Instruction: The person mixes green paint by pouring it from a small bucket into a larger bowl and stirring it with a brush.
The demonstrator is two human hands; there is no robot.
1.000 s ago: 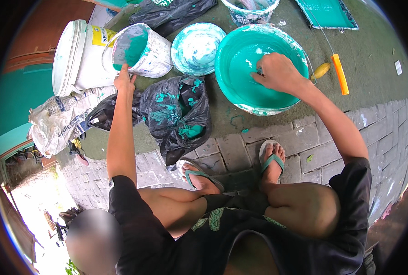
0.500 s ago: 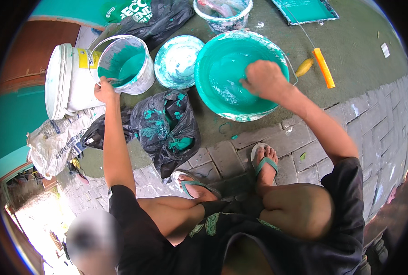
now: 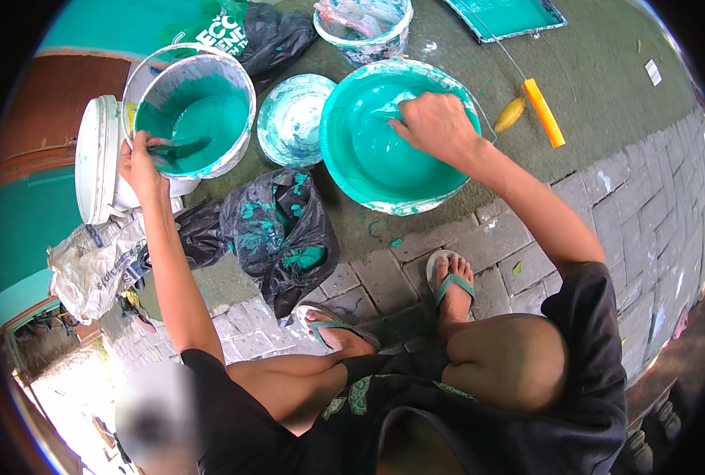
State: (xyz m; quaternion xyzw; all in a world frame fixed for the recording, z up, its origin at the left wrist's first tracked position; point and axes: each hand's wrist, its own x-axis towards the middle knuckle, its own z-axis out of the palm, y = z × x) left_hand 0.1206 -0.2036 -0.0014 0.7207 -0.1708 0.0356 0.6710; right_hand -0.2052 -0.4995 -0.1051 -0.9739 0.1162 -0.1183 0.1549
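My left hand (image 3: 141, 168) is closed on the near left rim of a small white bucket (image 3: 238, 150), which looks lifted and tilted. Inside it is green paint (image 3: 202, 123), and a paintbrush (image 3: 180, 147) leans there with its handle end beside my fingers. My right hand (image 3: 440, 131) is a closed fist over a larger bucket (image 3: 343, 184) of green paint (image 3: 384, 170). Whatever that fist holds, if anything, is hidden. Between the buckets lies a round paint-smeared lid (image 3: 293, 119).
A lidded white pail (image 3: 95, 162) lies sideways at left, near a paint-splashed black plastic bag (image 3: 277, 237). Behind stand another bucket (image 3: 368, 51) and a paint tray (image 3: 519, 20). A roller with an orange sleeve (image 3: 544, 112) and a yellow object (image 3: 510, 115) lie right.
The small bucket has come up and leftward with my left hand on it, and looks larger. My right hand stays over the large bucket, its wrist slightly shifted. The view has shifted a little.
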